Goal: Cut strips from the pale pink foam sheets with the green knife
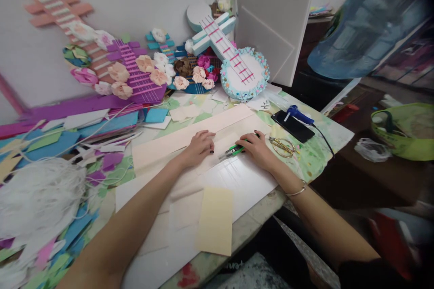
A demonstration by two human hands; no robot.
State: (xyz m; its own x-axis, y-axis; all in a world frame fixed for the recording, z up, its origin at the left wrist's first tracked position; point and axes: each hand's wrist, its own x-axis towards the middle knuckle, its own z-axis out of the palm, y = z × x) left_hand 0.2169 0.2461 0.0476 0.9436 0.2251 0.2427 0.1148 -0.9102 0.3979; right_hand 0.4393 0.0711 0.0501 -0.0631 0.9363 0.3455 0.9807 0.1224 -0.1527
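Observation:
My left hand (200, 148) rests on a sheet of pale peach craft foam or paper (162, 143), its fingers lying bent across it and holding nothing. To the right, my right hand (254, 146) is closed over a green-and-black utility knife (233, 150), whose metal front end points left toward my left hand. Beneath both hands lie further pale strips and a white board (254, 183). Nearest me on that board sits a cream-yellow rectangular piece (216, 221). Gold-handled scissors (284, 146) lie just right of my right hand.
Right of the scissors are a black phone (293, 125) and a blue glue gun (300, 114) with its cord. Decorated craft guitars (244, 74) lean along the back wall. At left, a heap of white cord (42, 194) covers coloured scraps. A large water bottle (366, 22) stands at far right.

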